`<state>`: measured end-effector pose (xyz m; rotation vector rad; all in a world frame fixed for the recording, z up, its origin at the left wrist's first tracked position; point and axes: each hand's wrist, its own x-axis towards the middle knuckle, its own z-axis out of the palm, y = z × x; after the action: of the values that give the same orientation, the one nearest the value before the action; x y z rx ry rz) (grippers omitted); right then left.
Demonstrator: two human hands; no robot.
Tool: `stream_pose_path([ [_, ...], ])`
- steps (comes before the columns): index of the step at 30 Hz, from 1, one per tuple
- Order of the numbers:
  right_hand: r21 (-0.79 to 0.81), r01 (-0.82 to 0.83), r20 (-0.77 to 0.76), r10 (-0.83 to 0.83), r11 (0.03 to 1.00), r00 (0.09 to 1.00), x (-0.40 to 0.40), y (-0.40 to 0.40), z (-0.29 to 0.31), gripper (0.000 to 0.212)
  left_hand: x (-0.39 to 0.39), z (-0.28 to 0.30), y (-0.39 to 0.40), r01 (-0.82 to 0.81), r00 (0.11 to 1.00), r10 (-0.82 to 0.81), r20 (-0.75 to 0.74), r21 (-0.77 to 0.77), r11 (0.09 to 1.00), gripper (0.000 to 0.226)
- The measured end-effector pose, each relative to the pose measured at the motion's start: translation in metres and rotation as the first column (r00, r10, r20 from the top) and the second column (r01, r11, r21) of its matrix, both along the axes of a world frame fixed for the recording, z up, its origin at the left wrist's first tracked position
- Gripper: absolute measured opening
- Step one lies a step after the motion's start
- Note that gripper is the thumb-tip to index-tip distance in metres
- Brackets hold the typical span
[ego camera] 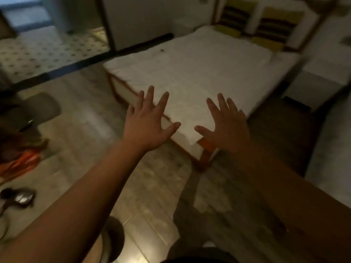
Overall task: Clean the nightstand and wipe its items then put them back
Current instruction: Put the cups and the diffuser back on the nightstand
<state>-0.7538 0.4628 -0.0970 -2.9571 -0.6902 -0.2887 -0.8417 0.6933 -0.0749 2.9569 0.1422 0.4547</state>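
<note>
Here, we count what shows:
Hands: two, our left hand point(147, 123) and our right hand point(227, 128), both bare and holding nothing.
Bed: one point(190, 73), with a white sheet and a reddish wooden frame; its near corner sits between our two hands in the view.
Nightstands: we make out two white ones (both blurred), the nightstand on the right point(321, 80) beside the bed's head end, and a second white nightstand point(183, 25) at the far side near the wall.
Pillows: two striped ones point(273, 29), propped upright at the head of the bed.
Floor items: a dark gadget with a cord point(20, 198) at the left edge, and an orange cloth point(20, 164) just above it.

Task's thing relative to the hands: the nightstand on the right lies well apart from our right hand, further up and to the right, with dark floor between them. We cannot tell what stands on it.

Pose: both arms reach forward, backs of the hands facing up, fingers straight and spread wide, thumbs pointing inward toward each other. Neither hand touches anything we can see.
</note>
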Motion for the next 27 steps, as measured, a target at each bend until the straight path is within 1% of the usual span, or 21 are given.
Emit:
stream_pose_path([
  [2,0.011,0.169,-0.002,-0.169,0.985,0.986,0.02,-0.083,0.005,0.095,0.053,0.005,-0.074,0.145,0.989,-0.145,-0.015,0.004,0.989,0.085],
  [3,0.018,0.223,0.006,-0.223,0.975,0.975,0.024,-0.113,0.007,0.095,0.071,0.006,-0.101,0.19,0.982,-0.19,-0.018,0.004,0.982,0.085],
  [6,0.034,0.356,0.005,-0.356,0.934,0.934,0.034,-0.203,0.018,0.096,0.122,0.008,-0.183,0.306,0.952,-0.306,-0.005,0.001,0.952,0.085],
  [9,0.044,0.48,-0.006,-0.48,0.876,0.877,0.041,-0.293,0.028,0.097,0.166,0.012,-0.268,0.429,0.903,-0.429,0.012,-0.005,0.903,0.085],
  [12,0.04,0.58,-0.014,-0.58,0.814,0.815,0.047,-0.359,0.033,0.097,0.199,0.014,-0.337,0.524,0.852,-0.524,0.01,0.002,0.852,0.087],
  [15,0.021,0.638,-0.005,-0.639,0.769,0.77,0.055,-0.393,0.032,0.096,0.225,0.008,-0.377,0.585,0.811,-0.585,0.007,0.025,0.811,0.089],
  [18,0.042,0.69,-0.022,-0.69,0.723,0.724,0.076,-0.413,0.027,0.096,0.263,0.002,-0.403,0.624,0.781,-0.624,-0.002,0.045,0.78,0.088],
  [23,0.033,0.757,-0.048,-0.755,0.653,0.653,0.13,-0.421,0.019,0.095,0.338,-0.003,-0.418,0.659,0.752,-0.659,-0.028,0.071,0.749,0.089],
  [27,0.054,0.771,-0.054,-0.769,0.634,0.636,0.166,-0.422,0.019,0.096,0.385,0.002,-0.42,0.673,0.739,-0.674,-0.016,0.074,0.736,0.091],
])
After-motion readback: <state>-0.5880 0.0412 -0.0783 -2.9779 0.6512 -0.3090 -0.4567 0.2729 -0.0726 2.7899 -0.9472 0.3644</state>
